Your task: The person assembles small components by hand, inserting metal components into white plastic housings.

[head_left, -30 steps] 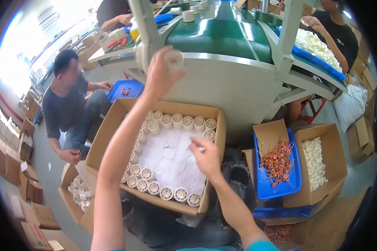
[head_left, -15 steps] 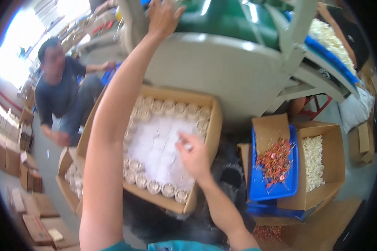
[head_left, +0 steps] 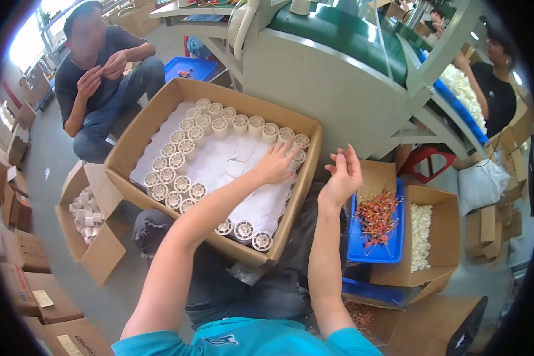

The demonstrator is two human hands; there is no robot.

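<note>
A large open cardboard carton (head_left: 219, 243) stands before me, with several white cylindrical parts (head_left: 203, 121) upright along its sides, their spoked round ends facing up. White sheeting (head_left: 243, 193) shows between them. Over the carton's right side, my left hand (head_left: 277, 163) spreads its fingers beside the cylinders at the far right corner; whether it touches one I cannot tell. My right hand (head_left: 343, 172) is raised just outside the carton's right wall, fingers pointing up and loosely bent. Nothing shows in it.
To the right are a blue tray (head_left: 362, 254) of small red-orange wired parts (head_left: 377, 219) and a carton of small cream pieces (head_left: 422, 237). A carton of white parts (head_left: 88, 216) stands left. Beyond is a machine with a green belt (head_left: 344, 38). Co-workers sit far left and right.
My left hand has come down from the green belt to the carton's right side. My right hand has left the carton and moved right. The view has shifted.
</note>
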